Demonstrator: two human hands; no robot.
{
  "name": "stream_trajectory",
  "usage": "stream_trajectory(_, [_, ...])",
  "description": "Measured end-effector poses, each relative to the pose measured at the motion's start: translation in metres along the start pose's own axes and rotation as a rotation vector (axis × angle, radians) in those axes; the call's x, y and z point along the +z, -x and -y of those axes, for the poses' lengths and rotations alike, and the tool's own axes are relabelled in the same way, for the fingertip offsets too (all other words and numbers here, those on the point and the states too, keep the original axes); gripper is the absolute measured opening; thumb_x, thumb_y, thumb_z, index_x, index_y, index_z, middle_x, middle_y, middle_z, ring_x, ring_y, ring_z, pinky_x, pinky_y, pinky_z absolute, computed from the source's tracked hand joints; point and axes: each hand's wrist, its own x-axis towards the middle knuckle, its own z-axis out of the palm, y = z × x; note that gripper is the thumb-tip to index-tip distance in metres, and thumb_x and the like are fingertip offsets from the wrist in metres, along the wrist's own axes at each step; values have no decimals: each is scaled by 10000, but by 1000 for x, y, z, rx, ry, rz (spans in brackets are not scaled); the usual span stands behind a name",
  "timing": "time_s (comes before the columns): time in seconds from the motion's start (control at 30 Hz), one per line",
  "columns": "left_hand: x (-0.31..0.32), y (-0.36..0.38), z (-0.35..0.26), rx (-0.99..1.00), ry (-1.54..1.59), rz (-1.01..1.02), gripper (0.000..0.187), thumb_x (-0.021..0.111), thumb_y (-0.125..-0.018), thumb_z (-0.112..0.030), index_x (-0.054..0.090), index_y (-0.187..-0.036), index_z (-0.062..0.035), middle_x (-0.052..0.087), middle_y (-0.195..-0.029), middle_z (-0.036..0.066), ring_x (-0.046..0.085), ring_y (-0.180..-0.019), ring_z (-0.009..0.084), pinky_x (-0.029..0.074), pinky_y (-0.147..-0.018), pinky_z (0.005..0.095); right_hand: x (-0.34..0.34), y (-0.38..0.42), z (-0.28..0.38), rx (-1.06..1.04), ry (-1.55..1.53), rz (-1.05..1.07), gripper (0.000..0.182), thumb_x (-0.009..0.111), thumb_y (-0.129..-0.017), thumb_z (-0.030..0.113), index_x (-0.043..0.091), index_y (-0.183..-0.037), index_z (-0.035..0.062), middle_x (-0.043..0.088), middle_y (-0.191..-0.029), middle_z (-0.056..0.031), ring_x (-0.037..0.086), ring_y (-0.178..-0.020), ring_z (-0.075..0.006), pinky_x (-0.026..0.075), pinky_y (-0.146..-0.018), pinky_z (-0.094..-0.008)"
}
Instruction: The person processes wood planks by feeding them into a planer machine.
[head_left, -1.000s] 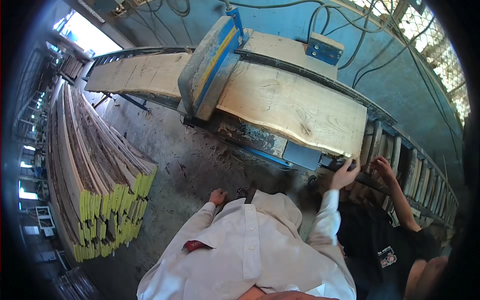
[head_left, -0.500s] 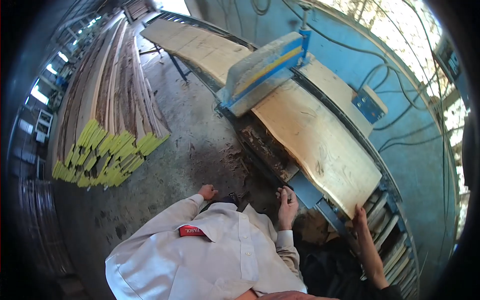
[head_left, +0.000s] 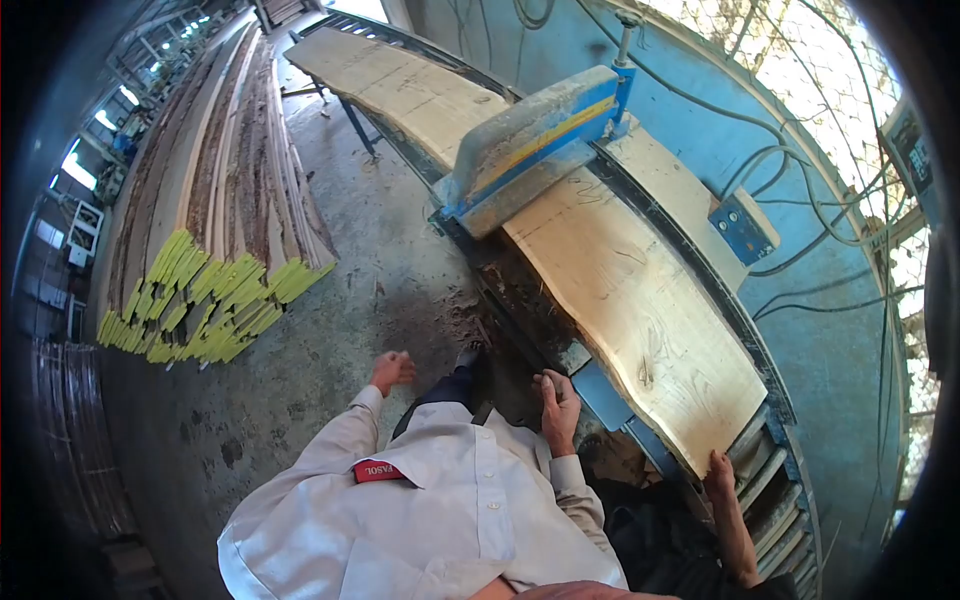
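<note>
Two bare hands show below the wide plank (head_left: 640, 290) lying on the blue saw bench (head_left: 610, 390). The person's right hand (head_left: 556, 398) hangs loosely curled and empty just beside the bench edge, near the plank's side. Their left hand (head_left: 392, 368) swings free over the concrete floor (head_left: 330, 330), seemingly half closed, though it is blurred. A co-worker's hand (head_left: 718, 470) touches the plank's near end.

Left hand (head_left: 392, 369) blurred, grip unreadable. Beyond right hand (head_left: 556, 400), plank (head_left: 640, 300) partly hidden under saw guard (head_left: 530, 150).
</note>
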Motion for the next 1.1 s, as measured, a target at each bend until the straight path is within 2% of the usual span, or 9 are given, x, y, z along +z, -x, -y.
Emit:
stream_trajectory(0.03, [0, -12, -15, 45, 71, -27, 380, 570, -1008, -339, 584, -1160, 9, 696, -1068, 180, 708, -957, 317, 600, -799, 443, -1, 0, -1, 4, 7, -19, 273, 587, -1023, 172, 617, -1202, -31, 711, -1080, -117, 678, -942, -159, 543, -869, -283])
stream_trajectory(0.1, [0, -35, -54, 154, 155, -40, 333, 566, -1015, -316, 562, -1157, -15, 694, -1032, 139, 718, -882, 273, 602, -760, 384, 1, -4, 4, -3, -3, -75, 279, 600, -1018, 180, 621, -1208, -23, 720, -1051, -104, 672, -904, -142, 539, -815, -268])
stream_trajectory(0.23, [6, -65, -158, 314, 252, -51, 354, 559, -1024, -328, 560, -1178, -9, 684, -1079, 157, 709, -922, 268, 594, -808, 400, 15, -7, 17, 49, -110, -164, 271, 623, -1001, 166, 638, -1174, -42, 731, -1032, -107, 673, -903, -139, 531, -846, -282])
stream_trajectory(0.3, [7, -76, -207, 382, 299, 20, 413, 573, -1016, -347, 541, -1242, -3, 643, -1215, 171, 669, -1062, 276, 556, -918, 403, 23, -10, 22, 10, -52, -181, 269, 628, -999, 159, 634, -1165, -52, 728, -1018, -102, 661, -885, -133, 525, -836, -278])
stream_trajectory(0.6, [23, -175, -362, 587, 409, 183, 483, 605, -1001, -368, 509, -1263, 27, 618, -1253, 192, 654, -1091, 277, 549, -947, 367, 58, -28, 27, -28, 13, -259, 262, 595, -1021, 182, 643, -1155, -38, 715, -985, -78, 636, -876, -121, 521, -780, -270])
stream_trajectory(0.7, [32, -207, -390, 565, 419, 282, 560, 621, -992, -366, 462, -1325, 55, 546, -1347, 261, 604, -1188, 338, 527, -1000, 399, 67, -36, 27, -27, -6, -314, 259, 592, -1025, 192, 643, -1159, -24, 711, -1001, -87, 637, -871, -121, 523, -783, -269])
stream_trajectory(0.8, [45, -217, -412, 433, 354, 327, 760, 599, -1001, -373, 259, -1491, 99, 280, -1522, 375, 426, -1349, 488, 457, -1077, 506, 76, -40, 23, -24, -66, -356, 273, 591, -1027, 210, 637, -1174, -15, 706, -1021, -97, 647, -867, -139, 529, -784, -284])
stream_trajectory(1.03, [52, -202, -445, 278, 141, 239, 844, 643, -969, -391, 225, -1496, 118, 287, -1513, 385, 441, -1334, 495, 461, -1067, 500, 90, -45, 29, -7, -73, -444, 309, 588, -1030, 252, 625, -1183, -14, 706, -1034, -107, 664, -876, -162, 539, -799, -303])
stream_trajectory(1.1, [60, -197, -448, 289, 157, 128, 776, 693, -935, -379, 381, -1420, 140, 417, -1431, 383, 517, -1251, 505, 515, -969, 491, 91, -47, 31, -11, -81, -470, 311, 587, -1030, 252, 625, -1183, -17, 707, -1033, -108, 665, -877, -162, 539, -801, -302])
